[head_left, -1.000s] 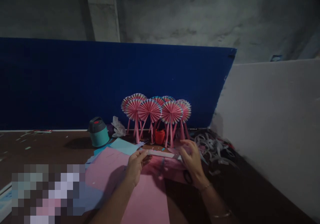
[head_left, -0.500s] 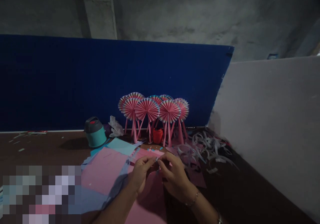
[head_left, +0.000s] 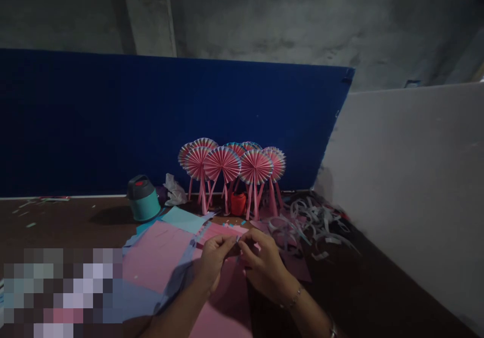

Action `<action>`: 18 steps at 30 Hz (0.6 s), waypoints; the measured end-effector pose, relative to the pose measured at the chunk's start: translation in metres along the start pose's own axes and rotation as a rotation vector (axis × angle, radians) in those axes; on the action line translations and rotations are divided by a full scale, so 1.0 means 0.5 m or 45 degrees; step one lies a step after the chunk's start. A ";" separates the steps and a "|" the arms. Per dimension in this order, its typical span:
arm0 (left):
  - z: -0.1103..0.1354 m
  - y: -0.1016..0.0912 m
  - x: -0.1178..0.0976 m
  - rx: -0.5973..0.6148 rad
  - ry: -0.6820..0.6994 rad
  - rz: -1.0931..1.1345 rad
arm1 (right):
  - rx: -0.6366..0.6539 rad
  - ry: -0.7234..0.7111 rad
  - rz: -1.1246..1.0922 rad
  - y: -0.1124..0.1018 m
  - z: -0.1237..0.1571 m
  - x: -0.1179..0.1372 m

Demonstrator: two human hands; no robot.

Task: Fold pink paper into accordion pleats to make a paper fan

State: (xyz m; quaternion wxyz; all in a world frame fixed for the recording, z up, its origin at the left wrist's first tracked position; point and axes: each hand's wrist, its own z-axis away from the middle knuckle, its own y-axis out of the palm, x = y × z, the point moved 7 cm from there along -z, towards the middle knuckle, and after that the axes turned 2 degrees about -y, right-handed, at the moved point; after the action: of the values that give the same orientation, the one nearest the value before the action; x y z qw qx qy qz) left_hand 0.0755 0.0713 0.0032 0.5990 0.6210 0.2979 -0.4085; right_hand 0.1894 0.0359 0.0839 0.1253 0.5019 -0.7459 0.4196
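My left hand (head_left: 215,257) and my right hand (head_left: 264,262) meet above the pink paper (head_left: 227,308), fingertips pinched close together. Between them shows a tiny pale sliver (head_left: 238,239), too small and dim to name. A folded pink paper piece (head_left: 215,233) lies just beyond my fingers. Farther back stand several round pleated paper fans (head_left: 222,165) on pink paper legs, clustered around a small red container (head_left: 238,204).
Left of my hands lie pink (head_left: 159,252) and light blue paper sheets (head_left: 183,218). A teal container with a dark lid (head_left: 144,202) and a crumpled plastic bag (head_left: 174,191) stand behind them. Curled pale strips (head_left: 317,219) heap at right. A blue panel (head_left: 113,121) backs the table.
Both hands stay in nearly the same place, with only a slight shift of the fingertips. The pale sliver between them shows a little less. The view has tilted very slightly.
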 end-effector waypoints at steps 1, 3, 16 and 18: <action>0.000 0.000 0.000 -0.003 0.003 -0.006 | 0.002 0.001 0.003 0.000 0.000 0.000; 0.000 0.000 -0.002 0.000 0.009 -0.019 | 0.003 0.004 0.002 -0.001 0.001 0.000; 0.006 0.003 -0.008 -0.019 0.034 -0.063 | 0.013 0.004 0.055 0.002 0.002 -0.004; 0.005 0.003 -0.009 -0.014 0.037 -0.060 | 0.017 0.005 0.050 0.002 0.002 -0.003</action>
State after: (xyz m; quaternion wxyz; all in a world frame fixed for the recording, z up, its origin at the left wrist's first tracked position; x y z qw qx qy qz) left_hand 0.0740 0.0693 0.0081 0.5882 0.6165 0.3232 -0.4117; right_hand 0.1896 0.0362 0.0816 0.1154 0.4872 -0.7524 0.4280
